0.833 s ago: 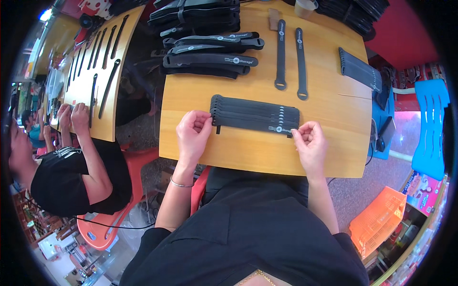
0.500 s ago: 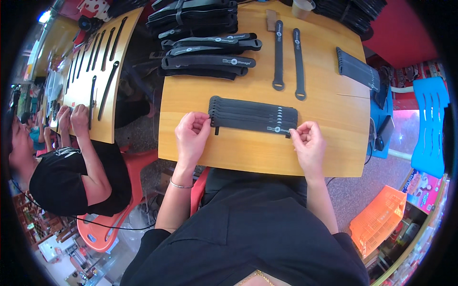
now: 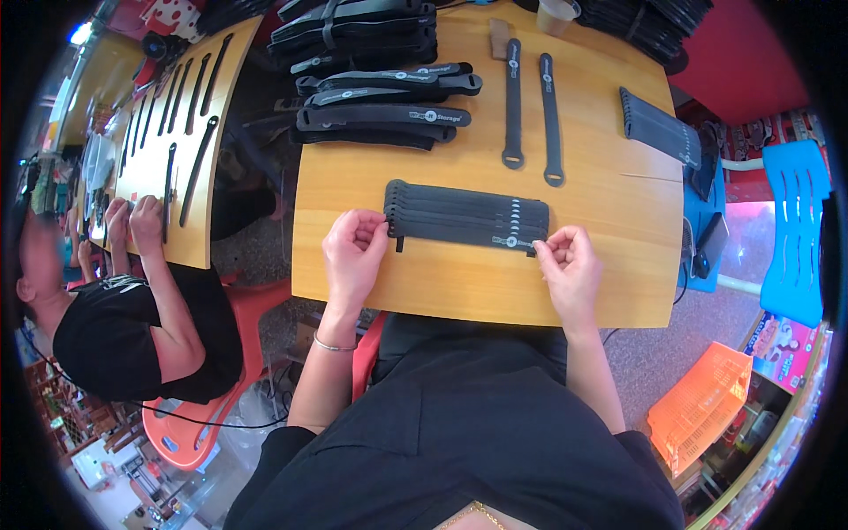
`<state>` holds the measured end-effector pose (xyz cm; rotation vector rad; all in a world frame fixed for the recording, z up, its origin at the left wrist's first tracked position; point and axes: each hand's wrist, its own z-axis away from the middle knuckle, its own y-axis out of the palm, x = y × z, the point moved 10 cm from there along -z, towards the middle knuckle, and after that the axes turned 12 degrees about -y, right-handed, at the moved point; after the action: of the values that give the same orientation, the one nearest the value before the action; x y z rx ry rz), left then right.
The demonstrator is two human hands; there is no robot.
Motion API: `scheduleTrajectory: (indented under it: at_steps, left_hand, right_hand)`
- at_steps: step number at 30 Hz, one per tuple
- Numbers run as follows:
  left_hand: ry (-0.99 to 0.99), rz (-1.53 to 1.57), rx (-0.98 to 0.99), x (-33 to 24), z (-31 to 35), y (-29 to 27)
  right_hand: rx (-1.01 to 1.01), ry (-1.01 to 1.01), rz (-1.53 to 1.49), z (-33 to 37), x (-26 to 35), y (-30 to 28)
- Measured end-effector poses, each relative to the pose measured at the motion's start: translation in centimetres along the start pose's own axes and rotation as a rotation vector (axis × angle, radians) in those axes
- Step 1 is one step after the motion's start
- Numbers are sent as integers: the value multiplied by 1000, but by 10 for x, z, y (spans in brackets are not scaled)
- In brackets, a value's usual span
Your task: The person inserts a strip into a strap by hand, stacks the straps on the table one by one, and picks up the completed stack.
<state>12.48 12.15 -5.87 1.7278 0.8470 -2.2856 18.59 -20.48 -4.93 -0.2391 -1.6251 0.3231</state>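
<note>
On the wooden table [image 3: 601, 291] in front of me lies a row of overlapping dark grey hook-and-loop straps [image 3: 459, 212], their rounded ends lined up at the left. My left hand [image 3: 352, 256] pinches the left end of the nearest strap between thumb and finger. At the opposite end, my right hand [image 3: 571, 267] pinches the same strap near its right tip. Two small black tabs stick out below the row, one near each hand. Farther back, two single straps [image 3: 513, 106] lie lengthwise, with slotted ends toward me.
Piled straps [image 3: 380, 115] fill the back left, with a banded bundle behind. Another fanned set [image 3: 658, 128] lies at the right edge. A cup [image 3: 557, 13] stands at the back. To the left, a co-worker [image 3: 132, 327] sits at another table with straps. An orange crate [image 3: 702, 406] is at lower right.
Both hands keep their pinch at the two ends of the strap row. The view has shifted very slightly; nothing on the table has visibly moved.
</note>
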Motion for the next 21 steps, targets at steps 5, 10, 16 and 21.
scheduleTrajectory:
  at_steps: [5, 10, 16, 21]
  left_hand:
    - [5, 5, 0, 0, 0, 0]
    - [9, 16, 2, 1, 0, 0]
    - [13, -11, -4, -2, 0, 0]
    - [-9, 1, 2, 0, 0, 0]
  right_hand:
    - [-4, -15, 3, -1, 0, 0]
    - [2, -9, 1, 0, 0, 0]
    - [-3, -7, -1, -1, 0, 0]
    - [5, -5, 2, 0, 0, 1]
